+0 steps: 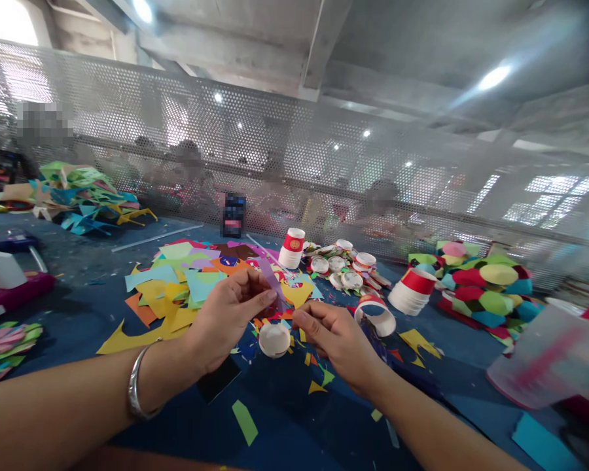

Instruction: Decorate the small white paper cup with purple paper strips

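My left hand (226, 315), with a silver bangle on its wrist, pinches a narrow purple paper strip (273, 280) that stands up above the table. My right hand (334, 340) is just to the right with thumb and forefinger pinched together a little below the strip's lower end; I cannot tell if they touch it. A white paper disc (273, 340) lies between the two hands. A cut red-and-white paper cup ring (375, 316) sits just behind my right hand.
Coloured paper scraps (177, 288) cover the blue table (294, 418). Red-and-white cups (291, 248), a tipped cup stack (412, 290) and cup bottoms (343, 269) lie behind. Folded paper balls (481, 288) are piled at right, a clear container (544, 360) is near right, and a perforated screen (294, 163) runs across the back.
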{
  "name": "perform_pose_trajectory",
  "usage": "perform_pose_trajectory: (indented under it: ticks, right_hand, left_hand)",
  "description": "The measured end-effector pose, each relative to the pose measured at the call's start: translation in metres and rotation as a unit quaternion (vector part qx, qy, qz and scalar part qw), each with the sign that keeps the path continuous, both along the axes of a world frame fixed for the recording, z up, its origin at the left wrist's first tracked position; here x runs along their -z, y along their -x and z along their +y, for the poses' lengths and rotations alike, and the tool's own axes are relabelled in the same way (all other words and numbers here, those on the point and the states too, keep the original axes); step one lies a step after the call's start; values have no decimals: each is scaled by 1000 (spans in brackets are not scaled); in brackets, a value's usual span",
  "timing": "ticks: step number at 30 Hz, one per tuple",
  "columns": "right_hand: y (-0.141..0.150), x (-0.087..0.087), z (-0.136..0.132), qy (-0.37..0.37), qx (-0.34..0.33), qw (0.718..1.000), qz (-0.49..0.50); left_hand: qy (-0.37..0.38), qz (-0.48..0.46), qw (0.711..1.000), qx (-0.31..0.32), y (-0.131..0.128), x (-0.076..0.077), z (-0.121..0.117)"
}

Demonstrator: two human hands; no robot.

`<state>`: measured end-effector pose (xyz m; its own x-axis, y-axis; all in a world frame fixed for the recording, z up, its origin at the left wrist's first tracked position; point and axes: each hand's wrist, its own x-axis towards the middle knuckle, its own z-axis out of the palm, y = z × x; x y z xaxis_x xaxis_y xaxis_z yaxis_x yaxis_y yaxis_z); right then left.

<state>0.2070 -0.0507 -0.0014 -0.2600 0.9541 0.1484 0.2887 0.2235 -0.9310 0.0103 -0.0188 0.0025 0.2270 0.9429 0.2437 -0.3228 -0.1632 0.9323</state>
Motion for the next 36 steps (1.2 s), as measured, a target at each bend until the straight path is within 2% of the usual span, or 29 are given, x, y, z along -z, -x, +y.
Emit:
perform_pose_trajectory:
  ticks: [5, 18, 22, 36]
  right_hand:
    - [-1, 0, 0, 0, 4, 1000, -7]
    - [-1, -4, -2, -13, -7, 1000, -15]
    - [-1, -3, 0, -16, 1, 1000, -18]
    - [-4, -1, 1, -9, -2, 1000, -21]
  left_hand:
    - [-20, 12, 999, 24, 2, 1, 0]
    - [-37, 35, 999, 19, 4, -3, 1]
    - [-49, 46, 997, 37, 6, -6, 1]
    - [46, 5, 993, 108, 10, -6, 2]
